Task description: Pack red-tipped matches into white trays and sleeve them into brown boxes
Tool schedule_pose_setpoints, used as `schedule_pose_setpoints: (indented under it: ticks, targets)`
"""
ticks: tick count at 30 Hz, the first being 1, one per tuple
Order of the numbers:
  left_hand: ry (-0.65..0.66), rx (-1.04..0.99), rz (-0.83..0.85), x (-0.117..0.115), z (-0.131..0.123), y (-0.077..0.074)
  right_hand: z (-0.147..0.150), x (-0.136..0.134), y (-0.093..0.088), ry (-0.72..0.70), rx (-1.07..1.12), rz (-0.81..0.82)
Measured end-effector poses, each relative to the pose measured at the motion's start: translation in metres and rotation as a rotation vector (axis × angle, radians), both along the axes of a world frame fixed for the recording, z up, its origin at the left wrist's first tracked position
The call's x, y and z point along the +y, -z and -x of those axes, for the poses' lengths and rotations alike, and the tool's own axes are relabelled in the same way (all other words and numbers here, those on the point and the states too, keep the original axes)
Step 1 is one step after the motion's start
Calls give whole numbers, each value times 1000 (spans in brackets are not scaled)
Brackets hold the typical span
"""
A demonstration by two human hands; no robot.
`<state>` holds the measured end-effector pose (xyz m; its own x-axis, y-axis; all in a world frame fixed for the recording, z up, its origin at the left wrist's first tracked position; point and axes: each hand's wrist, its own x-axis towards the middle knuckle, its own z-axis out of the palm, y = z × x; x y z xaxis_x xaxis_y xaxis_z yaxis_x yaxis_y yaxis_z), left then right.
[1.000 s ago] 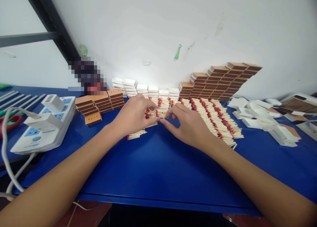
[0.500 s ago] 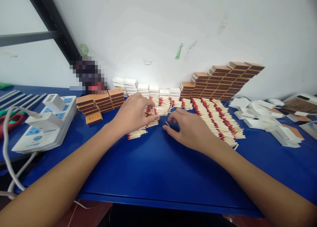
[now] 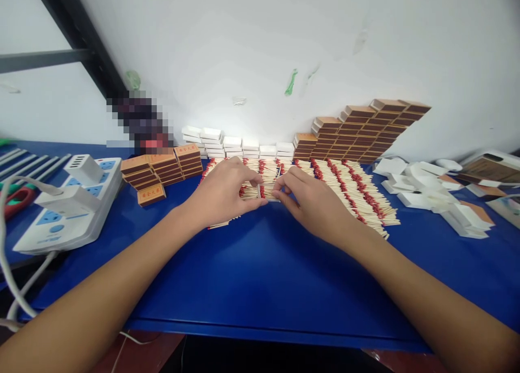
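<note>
My left hand (image 3: 229,191) is closed on a small white matchbox tray (image 3: 259,191), thumb in front and fingers behind, above the loose matches (image 3: 268,172). Much of the tray is covered by my fingers. At its right end, my right hand (image 3: 306,199) has thumb and fingertips pinched together. A thin match (image 3: 279,169) sticks up by these fingertips and seems held in them; its lower part is hidden. Rows of red-headed matches (image 3: 353,188) spread beside and behind both hands.
White trays (image 3: 212,140) are stacked along the wall. Matchboxes stand in a stepped pile (image 3: 357,132) at the back right and a smaller stack (image 3: 162,167) at left. Folded white card pieces (image 3: 430,188) lie right. A power strip (image 3: 77,216) with cables occupies the left of the blue table (image 3: 252,286).
My right hand has moved left and up to the tray, and its fingers have closed together. My left hand has shifted slightly right and lower with the tray.
</note>
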<state>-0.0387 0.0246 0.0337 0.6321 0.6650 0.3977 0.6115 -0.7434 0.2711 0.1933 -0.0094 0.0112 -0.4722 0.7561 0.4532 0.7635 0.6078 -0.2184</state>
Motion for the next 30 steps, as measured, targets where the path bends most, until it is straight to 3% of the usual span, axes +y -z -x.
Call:
schedule_pose_setpoints:
  ticks: [7,13,18,30]
  targets:
    - [-66,-22,-47,7,7,-2,6,-6,-2,1,121,-131]
    - [-154,11,-72,11,9,-4,21,-6,18,-195,-84,24]
    - [-155,40,-62,11,8,-3,28,-2,24,-167,-124,83]
    - [-145,56,-86,11,9,-3,28,-2,18,-151,-87,181]
